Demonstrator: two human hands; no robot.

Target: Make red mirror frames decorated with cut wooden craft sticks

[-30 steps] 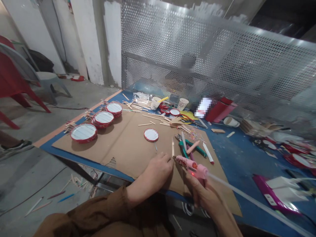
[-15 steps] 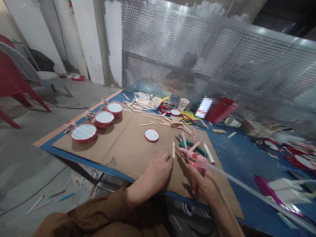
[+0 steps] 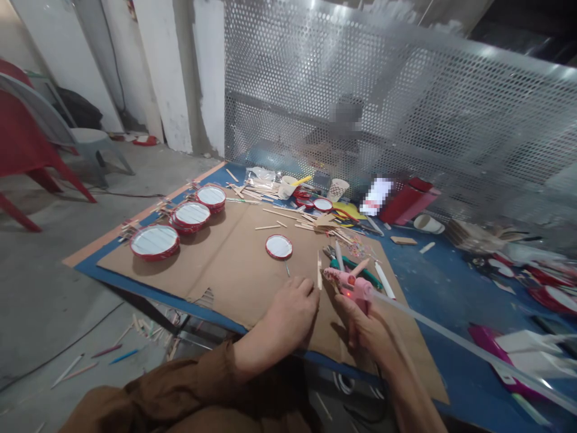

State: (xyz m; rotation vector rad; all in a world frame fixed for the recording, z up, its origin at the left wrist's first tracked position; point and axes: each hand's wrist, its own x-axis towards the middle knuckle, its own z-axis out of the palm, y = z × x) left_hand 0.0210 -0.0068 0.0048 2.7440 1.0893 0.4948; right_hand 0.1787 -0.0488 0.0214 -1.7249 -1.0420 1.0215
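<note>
Cardboard (image 3: 234, 270), flat and brown, lies on a blue table (image 3: 433, 273) with an orange edge. The right hand (image 3: 360, 325) is wrapped around a pink plastic glue gun (image 3: 349, 285), with its fingers closed on the handle. A little red light shines on the gun, and a long, see-through glue stick (image 3: 451, 331) pokes out of its back. The gun's tip is right by a thin, pale wooden stick (image 3: 320, 270) that lies flat on the cardboard. I can't tell if the tip touches it.

The left hand (image 3: 293, 310) rests on the cardboard with its fingers bent down, close to the low end of the wooden stick. I can't tell how far open it is or if it has hold of anything.

A small round white disc with a red rim (image 3: 279, 246) lies past the left hand. Green-handled pliers (image 3: 367, 275) and a white marker with a red end (image 3: 385, 279) lie past the gun. Bigger round white drum shapes with red sides (image 3: 154, 242) sit on the far left.
</note>
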